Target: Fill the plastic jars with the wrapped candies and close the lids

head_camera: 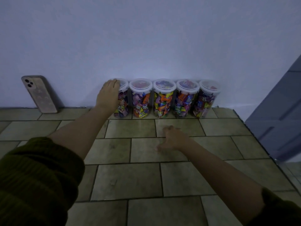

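My left hand (108, 95) has its grip closed round the end jar (123, 102) (to square it with the full, lidded row (164, 101) by the wall (146, 38), I'd guess). My right hand (172, 139) rests slack and empty on the worktop (130, 178).

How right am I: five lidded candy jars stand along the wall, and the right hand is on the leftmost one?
One slip: in the head view it is the left hand on the leftmost jar; the right hand rests on the tiles. The rest stands.

A phone (39, 94) leans against the wall (146, 38) on the tiled counter (130, 180).
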